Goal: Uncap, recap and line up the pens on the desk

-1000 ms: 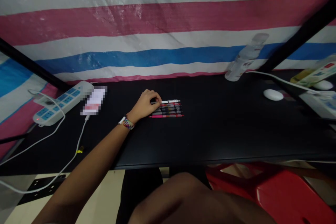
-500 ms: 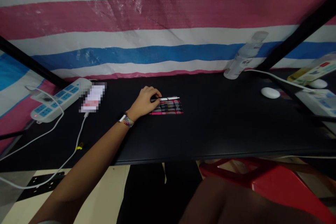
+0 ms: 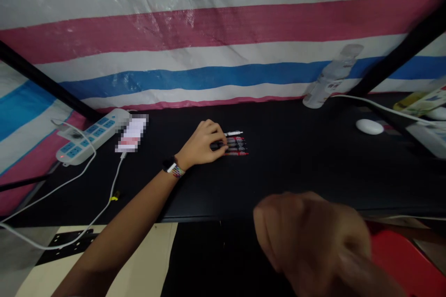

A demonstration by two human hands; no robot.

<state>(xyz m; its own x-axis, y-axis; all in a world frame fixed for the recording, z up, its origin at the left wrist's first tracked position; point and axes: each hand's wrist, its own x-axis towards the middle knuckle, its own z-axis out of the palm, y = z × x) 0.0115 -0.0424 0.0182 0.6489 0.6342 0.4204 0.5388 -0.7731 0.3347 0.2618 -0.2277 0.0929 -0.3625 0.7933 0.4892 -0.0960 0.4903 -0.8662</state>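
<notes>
My left hand, with a striped band at its wrist, rests on the black table over a row of pens. Its thumb and fingers are bent round the near and far sides of the row, covering the pens' left ends. The pens lie side by side, tips pointing right; a white pen is at the back and a red-tipped one at the front. Low on the right, close to the camera, my right hand is raised at the table's front edge. Motion blur smears its curled-looking fingers, and nothing held is discernible.
On the left are a power strip, a phone and its white cable. Toward the right stand a clear bottle and a white mouse. A striped sheet hangs behind the table; a red stool is below.
My right hand has risen from the bottom of the view to the table's front edge. My left hand has shifted right along the pens, covering more of them. The view has moved slightly.
</notes>
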